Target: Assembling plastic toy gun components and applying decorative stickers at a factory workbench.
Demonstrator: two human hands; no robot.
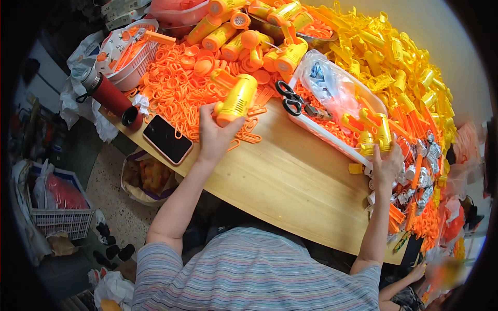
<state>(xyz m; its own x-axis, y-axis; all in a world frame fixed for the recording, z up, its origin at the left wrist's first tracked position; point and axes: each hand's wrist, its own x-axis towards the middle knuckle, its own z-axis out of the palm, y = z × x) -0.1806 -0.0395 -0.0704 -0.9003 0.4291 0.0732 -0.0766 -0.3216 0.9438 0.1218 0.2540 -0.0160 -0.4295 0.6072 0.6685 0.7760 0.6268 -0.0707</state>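
Head view: left hand (218,136) grips 1 yellow casing (240,97); right hand (388,161), 1 yellow shell (383,132).

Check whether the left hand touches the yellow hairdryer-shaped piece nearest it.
Touching: the head view shows the left hand gripping the yellow piece by its lower end.

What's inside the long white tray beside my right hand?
The white tray holds loose orange pieces and a clear plastic bag, with black-handled scissors across its edge. Yellow parts partly hide its right end; what's beneath the bag is covered.
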